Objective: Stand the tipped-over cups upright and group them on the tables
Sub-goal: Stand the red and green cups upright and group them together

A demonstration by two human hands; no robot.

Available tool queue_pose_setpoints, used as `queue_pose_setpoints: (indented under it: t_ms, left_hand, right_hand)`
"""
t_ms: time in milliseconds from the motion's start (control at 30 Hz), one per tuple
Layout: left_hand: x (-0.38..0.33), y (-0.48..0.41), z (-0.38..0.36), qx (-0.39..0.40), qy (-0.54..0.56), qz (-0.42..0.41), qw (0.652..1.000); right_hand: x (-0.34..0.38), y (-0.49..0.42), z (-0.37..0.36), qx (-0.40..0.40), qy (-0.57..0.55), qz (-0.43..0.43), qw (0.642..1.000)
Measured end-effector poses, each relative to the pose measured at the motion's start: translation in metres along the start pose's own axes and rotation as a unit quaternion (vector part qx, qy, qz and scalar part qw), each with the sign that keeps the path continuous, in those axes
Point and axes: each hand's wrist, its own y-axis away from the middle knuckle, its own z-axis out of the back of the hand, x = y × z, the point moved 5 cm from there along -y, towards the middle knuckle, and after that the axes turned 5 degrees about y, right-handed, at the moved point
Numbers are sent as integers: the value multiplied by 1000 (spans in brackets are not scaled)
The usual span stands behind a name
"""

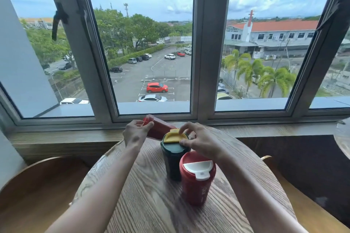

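Left hand gripping tilted red cup, right hand pinching green cup's lid

There is only one view, from a camera worn on the person's head. It looks forward and slightly down across a round wooden table toward a large window, so the parking lot outside fills the upper half. The lens is wide-angle: the window frames bend outward at the edges. The camera is close to the table, and both forearms enter from the bottom edge. No second view shares the scene.
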Motion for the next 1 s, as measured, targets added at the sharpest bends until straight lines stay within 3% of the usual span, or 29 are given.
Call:
queue_pose_setpoints:
  t_ms: [300,600,733,1000]
  left_hand:
    - [-21,65,65,18,-94,-192,977]
    - [-14,134,83,39,-129,-295,946]
    - [-11,145,75,39,-139,-313,939]
    - [12,160,60,60,-68,-271,958]
  right_hand:
    - [1,1,-1,-12,9,-2,1000]
    - [5,4,2,-7,9,-23,1000]
    - [7,5,2,-17,27,-25,999]
    - [7,28,6,-11,33,-7,999]
